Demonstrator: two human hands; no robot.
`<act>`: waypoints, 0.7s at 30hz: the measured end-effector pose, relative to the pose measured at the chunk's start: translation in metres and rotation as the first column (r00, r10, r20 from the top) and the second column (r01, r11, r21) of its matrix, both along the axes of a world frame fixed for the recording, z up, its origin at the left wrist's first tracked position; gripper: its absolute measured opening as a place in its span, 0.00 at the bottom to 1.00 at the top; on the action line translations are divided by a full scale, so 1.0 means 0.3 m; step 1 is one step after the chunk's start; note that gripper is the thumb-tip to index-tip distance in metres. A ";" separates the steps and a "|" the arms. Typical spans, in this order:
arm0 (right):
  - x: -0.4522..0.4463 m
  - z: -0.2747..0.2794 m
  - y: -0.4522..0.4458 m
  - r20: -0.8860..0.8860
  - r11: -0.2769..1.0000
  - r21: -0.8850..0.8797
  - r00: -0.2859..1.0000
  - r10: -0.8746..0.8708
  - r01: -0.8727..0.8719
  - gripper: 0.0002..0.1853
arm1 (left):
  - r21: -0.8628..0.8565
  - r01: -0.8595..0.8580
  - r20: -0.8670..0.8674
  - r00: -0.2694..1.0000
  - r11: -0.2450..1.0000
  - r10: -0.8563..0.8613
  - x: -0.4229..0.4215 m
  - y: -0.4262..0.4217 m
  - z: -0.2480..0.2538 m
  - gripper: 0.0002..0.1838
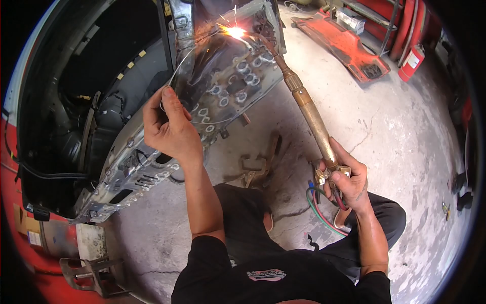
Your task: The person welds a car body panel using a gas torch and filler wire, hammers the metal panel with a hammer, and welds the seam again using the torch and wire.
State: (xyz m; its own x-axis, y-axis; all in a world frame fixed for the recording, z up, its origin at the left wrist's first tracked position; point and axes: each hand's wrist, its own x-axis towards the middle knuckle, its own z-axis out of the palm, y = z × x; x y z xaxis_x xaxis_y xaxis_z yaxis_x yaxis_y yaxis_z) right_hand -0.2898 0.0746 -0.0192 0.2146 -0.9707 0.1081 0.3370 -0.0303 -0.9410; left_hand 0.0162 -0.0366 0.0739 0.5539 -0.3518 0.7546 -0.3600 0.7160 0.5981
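Note:
My left hand [173, 124] pinches a thin filler wire [183, 62] whose upper part curves toward the bright flame. In my right hand [348, 181] is the handle of a brass gas torch [313, 117], held beside its valve knobs. The torch's tip meets a glowing spot with sparks [234, 32] on the bare metal panel [230, 93] of a car body. Ring-shaped weld marks dot that panel. Glare hides the exact contact between wire, flame and metal.
Red and green hoses [320, 215] run from the torch past my legs. A clamp [253, 164] lies on the concrete floor. At the upper right are a red panel [339, 43] and a fire extinguisher [411, 63]. A metal stand [91, 276] is at the lower left.

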 end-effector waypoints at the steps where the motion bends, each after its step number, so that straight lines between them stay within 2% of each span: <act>1: 0.001 0.000 0.000 -0.003 1.000 -0.004 1.000 -0.001 0.001 0.33 | -0.005 0.000 -0.008 1.000 1.000 0.000 0.000 0.000 0.001 0.08; 21: -0.003 0.002 -0.002 -0.038 1.000 -0.027 0.999 -0.008 0.007 0.32 | 0.011 -0.011 0.020 1.000 1.000 0.010 0.004 -0.005 -0.004 0.08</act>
